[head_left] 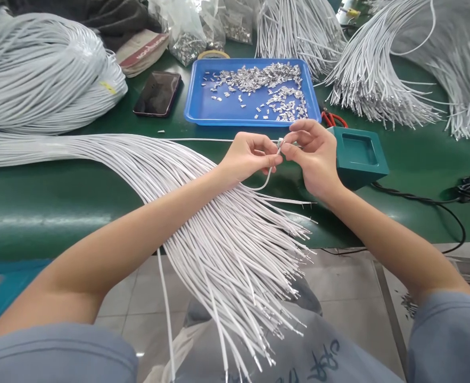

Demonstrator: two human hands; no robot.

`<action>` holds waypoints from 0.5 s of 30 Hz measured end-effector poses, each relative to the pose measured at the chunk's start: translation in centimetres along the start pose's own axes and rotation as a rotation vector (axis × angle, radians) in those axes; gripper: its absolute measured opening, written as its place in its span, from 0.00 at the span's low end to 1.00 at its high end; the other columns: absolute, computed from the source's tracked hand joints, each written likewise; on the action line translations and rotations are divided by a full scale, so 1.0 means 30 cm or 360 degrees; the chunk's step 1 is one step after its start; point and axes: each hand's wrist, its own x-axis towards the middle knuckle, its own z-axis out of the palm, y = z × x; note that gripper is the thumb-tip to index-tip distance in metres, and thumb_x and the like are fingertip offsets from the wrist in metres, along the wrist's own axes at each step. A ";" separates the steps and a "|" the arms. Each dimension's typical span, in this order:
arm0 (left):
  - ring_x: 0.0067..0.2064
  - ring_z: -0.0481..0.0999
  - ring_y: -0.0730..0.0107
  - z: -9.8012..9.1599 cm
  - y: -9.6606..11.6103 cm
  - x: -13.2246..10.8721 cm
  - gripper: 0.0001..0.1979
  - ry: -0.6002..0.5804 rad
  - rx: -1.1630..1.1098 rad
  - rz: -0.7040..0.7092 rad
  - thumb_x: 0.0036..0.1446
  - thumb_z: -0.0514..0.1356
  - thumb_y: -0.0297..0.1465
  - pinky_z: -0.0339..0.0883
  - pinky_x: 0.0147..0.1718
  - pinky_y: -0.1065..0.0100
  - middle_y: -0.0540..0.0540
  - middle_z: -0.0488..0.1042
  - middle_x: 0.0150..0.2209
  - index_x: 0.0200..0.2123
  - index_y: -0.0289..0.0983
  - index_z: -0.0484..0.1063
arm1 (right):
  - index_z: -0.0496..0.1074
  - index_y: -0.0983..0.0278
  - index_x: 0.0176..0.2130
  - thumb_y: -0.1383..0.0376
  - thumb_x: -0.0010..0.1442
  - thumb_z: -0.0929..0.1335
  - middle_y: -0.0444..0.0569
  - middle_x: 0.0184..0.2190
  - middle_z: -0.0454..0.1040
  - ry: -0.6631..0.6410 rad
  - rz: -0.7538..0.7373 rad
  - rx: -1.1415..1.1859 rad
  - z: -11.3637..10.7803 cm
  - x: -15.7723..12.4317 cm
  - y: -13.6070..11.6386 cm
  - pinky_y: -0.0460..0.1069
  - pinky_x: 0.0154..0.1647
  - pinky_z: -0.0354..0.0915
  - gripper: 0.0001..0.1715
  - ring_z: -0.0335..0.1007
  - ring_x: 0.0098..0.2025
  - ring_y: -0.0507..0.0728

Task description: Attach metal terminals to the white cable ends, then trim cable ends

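Hundreds of wires (219,234) are fanned under the left forearm (155,226); one wire (264,184) is pinched near its tip by the closed fingers of the left hand (247,157) and curves below it. A metal clip (280,142) is held at that tip by thumb and forefinger of the right hand (315,158), between both hands, just before the tray (197,109). With so fine a grip, the clip could be dropped among the wires, or seated crooked should the tip spring aside.

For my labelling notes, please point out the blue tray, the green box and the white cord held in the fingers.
blue tray (206,109): head view, bare floor at its left.
green box (358,149): head view, its sunken top.
white cord (263,186): head view, its hanging loop.
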 end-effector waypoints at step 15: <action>0.30 0.80 0.71 -0.003 0.005 -0.008 0.23 -0.0056 0.0087 -0.0024 0.49 0.69 0.47 0.78 0.31 0.70 0.45 0.79 0.31 0.32 0.30 0.74 | 0.68 0.53 0.45 0.60 0.60 0.69 0.42 0.29 0.67 0.0050 -0.0069 -0.0061 0.016 -0.014 -0.024 0.49 0.30 0.70 0.12 0.69 0.34 0.53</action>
